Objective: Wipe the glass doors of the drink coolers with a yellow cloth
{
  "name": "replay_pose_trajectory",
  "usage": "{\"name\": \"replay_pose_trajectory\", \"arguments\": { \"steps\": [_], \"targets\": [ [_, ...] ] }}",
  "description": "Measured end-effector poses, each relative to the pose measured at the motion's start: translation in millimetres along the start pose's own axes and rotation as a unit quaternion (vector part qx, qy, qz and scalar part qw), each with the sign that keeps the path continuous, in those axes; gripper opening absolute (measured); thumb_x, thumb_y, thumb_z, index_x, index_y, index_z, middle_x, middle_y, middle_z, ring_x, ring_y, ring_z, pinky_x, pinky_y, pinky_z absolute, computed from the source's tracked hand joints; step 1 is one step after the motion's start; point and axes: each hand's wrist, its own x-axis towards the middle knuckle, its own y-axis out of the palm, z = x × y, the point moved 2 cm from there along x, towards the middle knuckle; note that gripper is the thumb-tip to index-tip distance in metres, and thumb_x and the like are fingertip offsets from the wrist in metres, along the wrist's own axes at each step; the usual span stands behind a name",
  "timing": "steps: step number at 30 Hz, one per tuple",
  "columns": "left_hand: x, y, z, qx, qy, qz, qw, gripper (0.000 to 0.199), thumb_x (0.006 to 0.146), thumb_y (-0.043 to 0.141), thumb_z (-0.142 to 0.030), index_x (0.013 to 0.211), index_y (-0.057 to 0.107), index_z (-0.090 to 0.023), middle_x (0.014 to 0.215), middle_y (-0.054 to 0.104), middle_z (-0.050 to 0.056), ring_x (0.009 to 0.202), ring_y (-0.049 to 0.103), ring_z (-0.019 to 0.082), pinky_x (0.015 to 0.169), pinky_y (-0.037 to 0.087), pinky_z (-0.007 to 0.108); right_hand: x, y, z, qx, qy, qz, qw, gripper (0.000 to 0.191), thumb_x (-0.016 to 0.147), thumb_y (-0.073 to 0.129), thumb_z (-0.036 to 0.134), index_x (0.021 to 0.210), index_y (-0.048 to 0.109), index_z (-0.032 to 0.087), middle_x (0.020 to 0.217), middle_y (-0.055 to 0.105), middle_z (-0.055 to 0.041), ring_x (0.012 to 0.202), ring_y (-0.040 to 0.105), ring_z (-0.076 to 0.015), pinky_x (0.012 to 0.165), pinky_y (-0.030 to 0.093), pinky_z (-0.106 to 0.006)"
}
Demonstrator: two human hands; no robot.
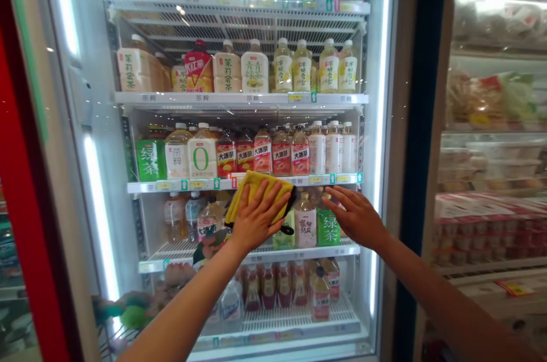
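My left hand lies spread over a folded yellow cloth with a dark edge and a small black loop, pressing it flat against the glass door of a drinks fridge. The cloth covers part of a shelf edge and some bottles behind it. To its right, my right hand is raised at the glass with fingers stretched out and nothing in them. I cannot tell whether its fingertips touch the glass. Behind that hand stands a green-labelled bottle, beside a white-labelled bottle.
Several wire shelves hold bottled teas. Lit white strips run up both sides of the fridge. A red panel stands at far left. On the right, past a dark frame post, another cooler holds packaged food.
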Motion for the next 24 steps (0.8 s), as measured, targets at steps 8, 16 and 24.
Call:
{"name": "replay_pose_trajectory", "arguments": {
  "steps": [8, 16, 24],
  "targets": [
    [93, 6.5, -5, -0.009, -0.178, -0.053, 0.982, 0.078, 0.098, 0.055, -0.050, 0.165, 0.018, -0.033, 0.172, 0.015, 0.004, 0.160, -0.001, 0.033, 0.126, -0.007, 0.066, -10, 4, -11, 0.026, 0.038, 0.015, 0.999, 0.048, 0.091, 0.057, 0.009, 0.136, 0.063, 0.021, 0.148, 0.060, -0.0123, 0.137, 0.054, -0.0286, 0.108, 0.047, -0.047],
    [44, 18.9, -32, -0.041, 0.098, -0.030, 0.994, 0.072, 0.097, 0.055, -0.054, 0.162, 0.028, -0.036, 0.165, 0.039, 0.000, 0.160, 0.009, 0.024, 0.131, -0.005, 0.054, -44, 0, -37, -0.004, 0.034, 0.044, 0.998, 0.048, 0.093, 0.055, 0.009, 0.138, 0.062, 0.022, 0.149, 0.060, -0.0112, 0.140, 0.053, -0.0272, 0.107, 0.051, -0.044],
    [121, 31.5, -66, -0.053, -0.055, -0.072, 0.994, 0.074, 0.097, 0.058, -0.048, 0.163, 0.028, -0.030, 0.171, 0.022, 0.005, 0.160, -0.002, 0.031, 0.128, -0.010, 0.060, -60, -1, -51, 0.055, 0.035, 0.035, 0.997, 0.062, 0.093, 0.045, 0.003, 0.152, 0.048, 0.021, 0.156, 0.052, -0.0124, 0.151, 0.040, -0.0242, 0.115, 0.049, -0.047]
  ]
}}
